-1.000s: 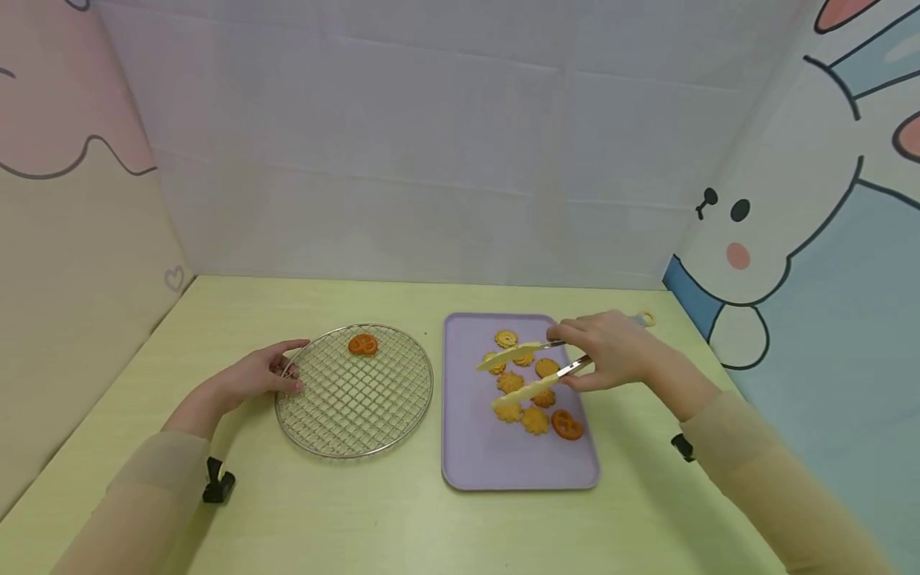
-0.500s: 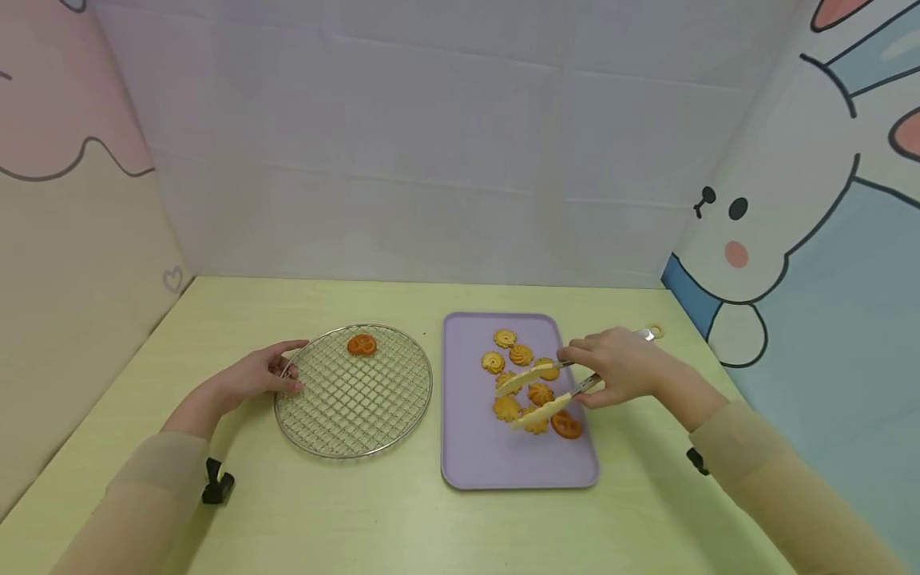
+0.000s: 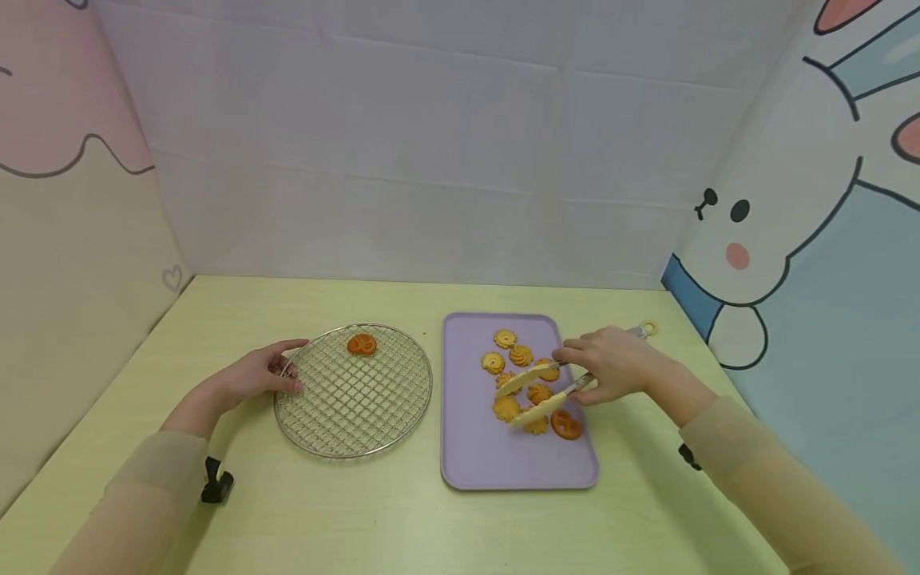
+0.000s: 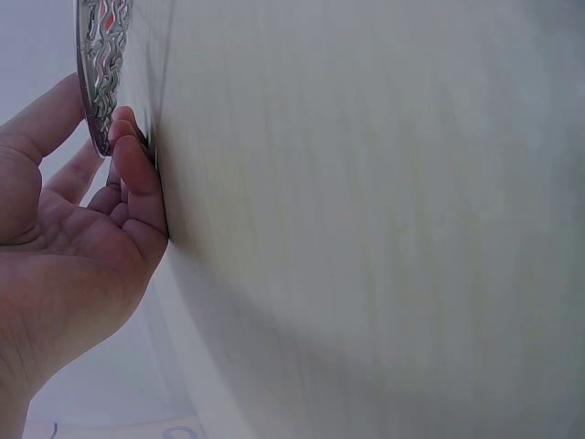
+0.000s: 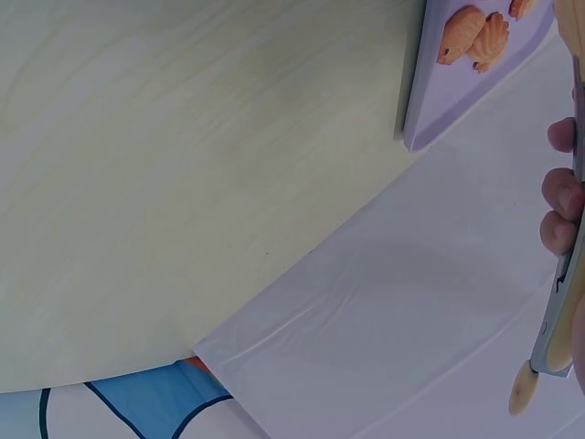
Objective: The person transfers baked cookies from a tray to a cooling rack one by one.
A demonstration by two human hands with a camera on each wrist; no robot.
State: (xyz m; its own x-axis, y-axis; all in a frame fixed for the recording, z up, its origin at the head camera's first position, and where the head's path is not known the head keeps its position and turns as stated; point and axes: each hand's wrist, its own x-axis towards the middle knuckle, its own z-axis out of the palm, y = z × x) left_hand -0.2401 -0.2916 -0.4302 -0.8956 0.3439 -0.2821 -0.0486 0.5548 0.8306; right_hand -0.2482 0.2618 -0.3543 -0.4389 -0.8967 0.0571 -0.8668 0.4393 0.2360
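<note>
My left hand (image 3: pixel 247 378) pinches the left rim of a round wire rack (image 3: pixel 352 411), thumb on top and fingers curled beneath, as the left wrist view shows. One brown pretzel-shaped cookie (image 3: pixel 362 344) lies near the rack's far edge. In my right hand (image 3: pixel 609 366) is a pair of tongs (image 3: pixel 541 410) with cream-coloured tips and a metal handle. Their arms are spread over a purple tray (image 3: pixel 503 467), overlapping a flower-shaped cookie (image 3: pixel 535 422) in the head view. Several golden cookies (image 3: pixel 505 339) and another pretzel-shaped cookie (image 3: pixel 566 425) rest on the tray.
Rack and tray lie side by side on a pale yellow-green table (image 3: pixel 345 519), a narrow gap between them. A white sheet (image 3: pixel 431 160) rises behind the table, and printed panels (image 3: pixel 812 239) stand at both sides.
The tongs have come toward the near side of the tray and slightly right with my right hand, then stayed almost in place. My left hand and the rack have not moved.
</note>
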